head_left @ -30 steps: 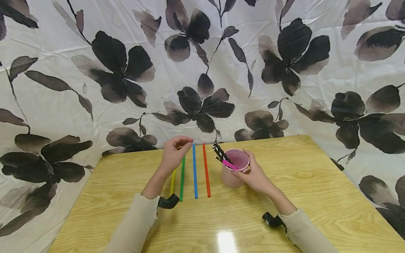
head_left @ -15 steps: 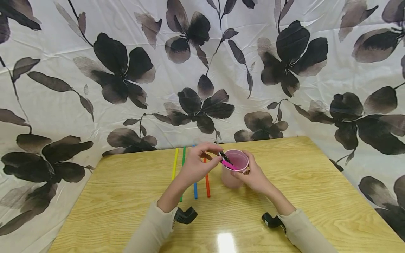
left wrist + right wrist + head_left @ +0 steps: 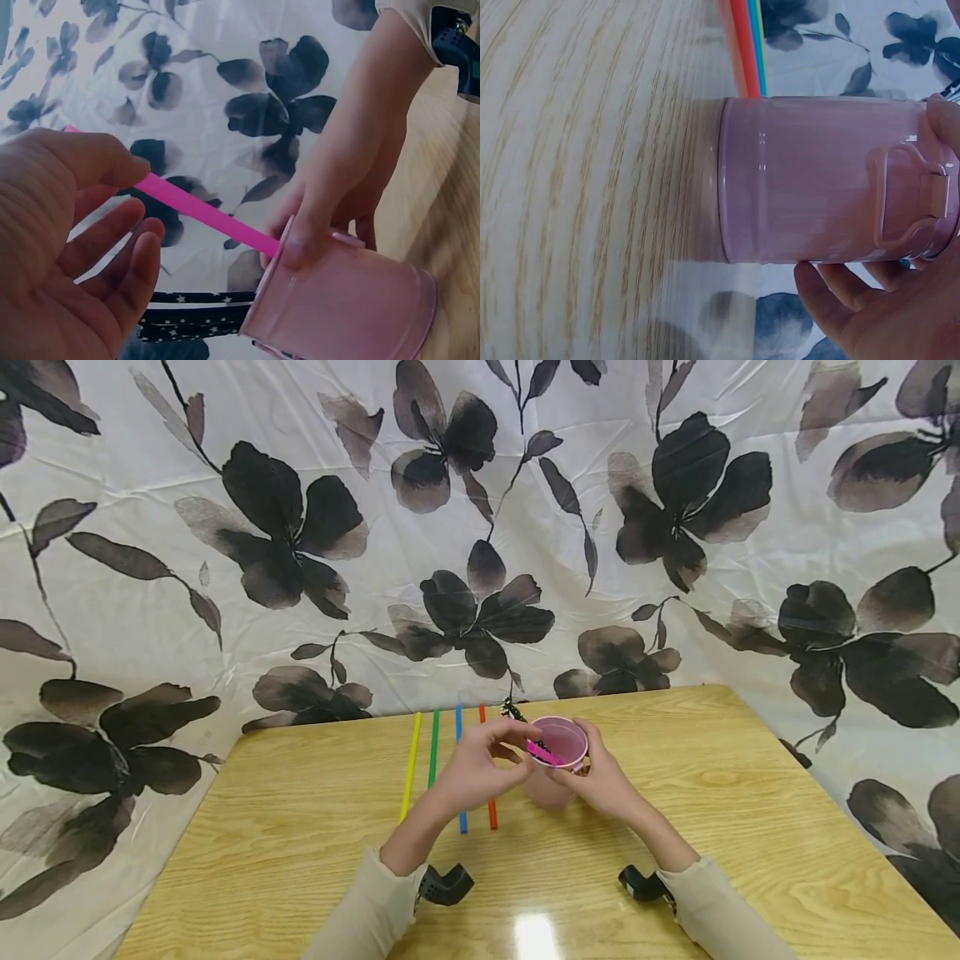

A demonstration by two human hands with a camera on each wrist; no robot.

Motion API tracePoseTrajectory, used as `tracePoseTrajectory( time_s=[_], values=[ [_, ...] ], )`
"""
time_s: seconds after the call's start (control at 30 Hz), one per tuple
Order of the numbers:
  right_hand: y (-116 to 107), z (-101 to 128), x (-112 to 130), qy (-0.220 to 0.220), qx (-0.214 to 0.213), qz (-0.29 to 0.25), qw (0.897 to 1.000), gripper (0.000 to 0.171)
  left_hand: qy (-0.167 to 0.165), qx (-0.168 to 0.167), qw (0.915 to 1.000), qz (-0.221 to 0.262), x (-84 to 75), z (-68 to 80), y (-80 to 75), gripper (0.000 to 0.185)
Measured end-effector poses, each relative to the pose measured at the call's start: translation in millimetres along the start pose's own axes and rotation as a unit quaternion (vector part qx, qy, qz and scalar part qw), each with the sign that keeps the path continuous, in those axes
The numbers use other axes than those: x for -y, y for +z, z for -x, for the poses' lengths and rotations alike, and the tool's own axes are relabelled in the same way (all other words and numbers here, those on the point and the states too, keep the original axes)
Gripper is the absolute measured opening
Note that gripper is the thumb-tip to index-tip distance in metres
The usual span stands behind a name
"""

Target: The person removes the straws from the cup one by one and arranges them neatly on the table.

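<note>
- The left hand [image 3: 472, 772] was raised just beside the rim of the small pink metal bucket [image 3: 553, 768], wrist bent toward it; its thumb and forefinger pinched the free end of the bright pink plastic straw [image 3: 206, 215], while the other fingers [image 3: 124, 262] lay loosely spread and relaxed.
- The pink straw slanted from that pinch down into the bucket's mouth, beside the black straw with white stars [image 3: 191, 324], which also stuck out of the bucket.
- The right hand [image 3: 600, 781] was wrapped around the bucket's side, thumb on the rim and fingers curled under it, holding it upright on the light wooden table [image 3: 750, 827].
- 4 plastic straws, yellow [image 3: 409, 768], green [image 3: 432, 747], blue [image 3: 458, 727] and red [image 3: 492, 810], lay side by side on the table left of the bucket, partly under the left hand.
</note>
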State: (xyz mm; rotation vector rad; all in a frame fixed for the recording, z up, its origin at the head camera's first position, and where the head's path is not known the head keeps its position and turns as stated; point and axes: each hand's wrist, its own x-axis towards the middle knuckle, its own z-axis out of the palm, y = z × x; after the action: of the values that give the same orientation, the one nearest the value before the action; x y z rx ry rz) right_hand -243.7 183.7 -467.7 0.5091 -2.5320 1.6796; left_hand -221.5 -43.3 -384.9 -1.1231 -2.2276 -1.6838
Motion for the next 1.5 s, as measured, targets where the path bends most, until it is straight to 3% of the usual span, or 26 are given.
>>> tracePoseTrajectory(
  time_s=[0.17, 0.37, 0.53, 0.6, 0.77, 1.0, 1.23, 1.3, 1.5],
  values=[
    [0.6, 0.3, 4.4, -0.005, -0.001, -0.001, 1.0, 0.087, -0.009, -0.017, 0.9996, 0.02, 1.0, -0.4, 5.7, 0.018],
    [-2.7, 8.8, 36.4, -0.014, 0.009, 0.001, 1.0, 0.084, -0.039, -0.05, 0.9973, 0.038, -6.4, 0.0, 4.4, 0.01],
    [-3.7, 10.6, 46.6, -0.011, 0.007, 0.002, 1.0, 0.083, -0.005, -0.088, 0.9923, 0.087, -0.5, 1.3, -4.3, 0.01],
    [-3.2, 10.7, 47.9, -0.005, 0.006, 0.0, 1.0, 0.083, 0.016, -0.108, 0.9881, 0.108, 8.6, 1.5, -8.8, 0.011],
    [-1.1, 11.4, 48.1, 0.003, 0.007, 0.004, 1.0, 0.084, 0.047, -0.169, 0.9761, 0.128, 2.7, 1.4, -26.2, 0.011],
    [1.0, 5.2, 22.3, -0.008, -0.005, 0.011, 1.0, 0.086, 0.046, -0.258, 0.9526, 0.154, -12.7, -0.9, -54.8, 0.019],
    [2.4, -0.6, 2.0, -0.012, -0.006, 0.005, 1.0, 0.089, 0.067, -0.351, 0.9172, 0.176, -21.9, -3.0, -87.0, 0.015],
    [2.7, -1.6, 1.7, -0.012, -0.008, 0.004, 1.0, 0.089, 0.065, -0.367, 0.912, 0.172, -22.0, -2.7, -96.0, 0.013],
    [2.3, 2.7, 11.5, -0.005, -0.009, 0.009, 1.0, 0.089, 0.036, -0.39, 0.9085, 0.145, -17.0, 2.0, -113.4, 0.012]
  ],
)
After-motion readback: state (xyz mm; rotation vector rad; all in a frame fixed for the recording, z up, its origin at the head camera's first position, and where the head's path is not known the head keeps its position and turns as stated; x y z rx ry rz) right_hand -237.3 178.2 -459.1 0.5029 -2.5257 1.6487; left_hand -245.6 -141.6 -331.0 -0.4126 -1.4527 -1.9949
